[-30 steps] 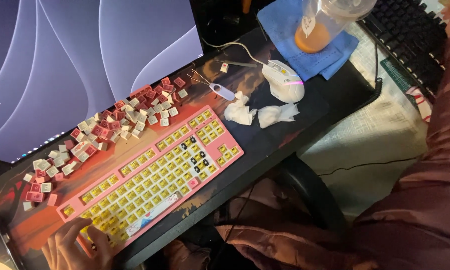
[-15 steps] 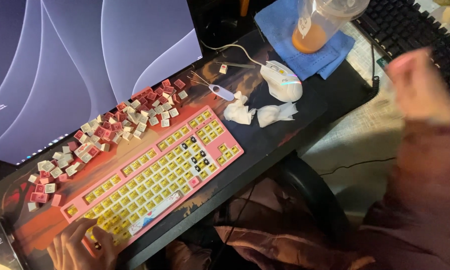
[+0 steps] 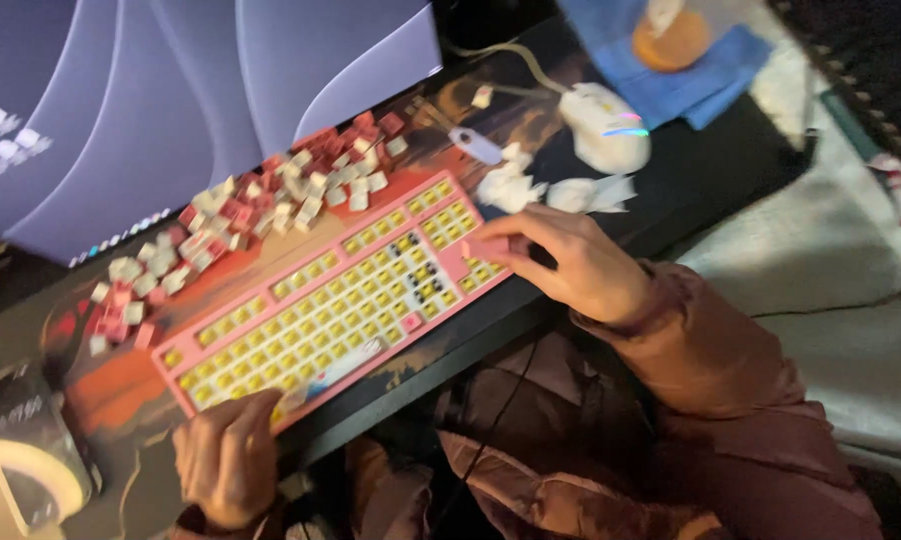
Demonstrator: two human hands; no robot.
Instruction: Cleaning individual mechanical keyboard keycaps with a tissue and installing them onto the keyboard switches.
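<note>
A pink keyboard with bare yellow switches lies slanted on the desk mat. My left hand grips its near left corner. My right hand rests on its right end, fingers curled around the pink edge by the small side block of switches. A long heap of loose red, pink and white keycaps lies just behind the keyboard, below the monitor.
Crumpled white tissues and a white mouse sit right of the keyboard. A drink cup stands on a blue cloth. A small keycap puller lies near the mouse cable. A phone sits far left.
My right hand has come down from the upper right and now holds the keyboard's right end. The camera has moved closer. My left hand stays at the left corner.
</note>
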